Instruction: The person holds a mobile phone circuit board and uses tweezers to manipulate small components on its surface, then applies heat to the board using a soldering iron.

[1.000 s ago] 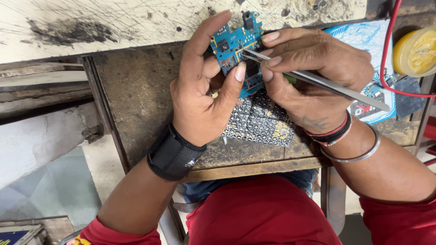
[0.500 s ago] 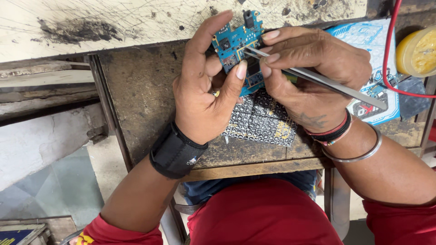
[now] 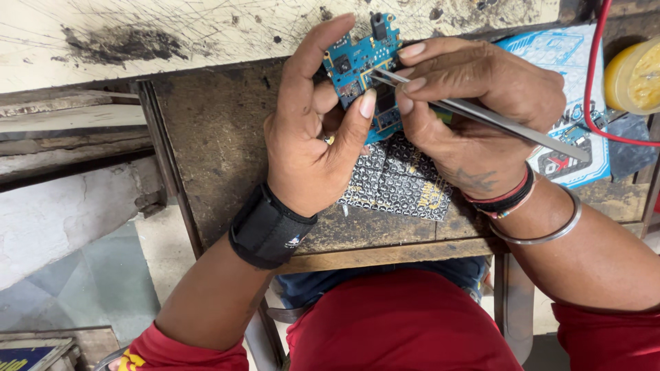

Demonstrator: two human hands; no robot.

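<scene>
Your left hand (image 3: 313, 148) is closed around the blue circuit board (image 3: 357, 65), thumb and forefinger pinching it above the worn wooden table (image 3: 213, 137). A silver patterned pouch (image 3: 399, 182) lies just beneath. Your right hand (image 3: 474, 117) grips metal tweezers (image 3: 481, 113), tips touching the board. Further right sit a blue packet (image 3: 570, 62), a red wire (image 3: 592, 82) and a yellow tin (image 3: 636, 75).

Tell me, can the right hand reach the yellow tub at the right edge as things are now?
Probably yes: the yellow tub sits close beside the right hand with nothing between them, but that hand grips metal tweezers, so it is not free.
</scene>
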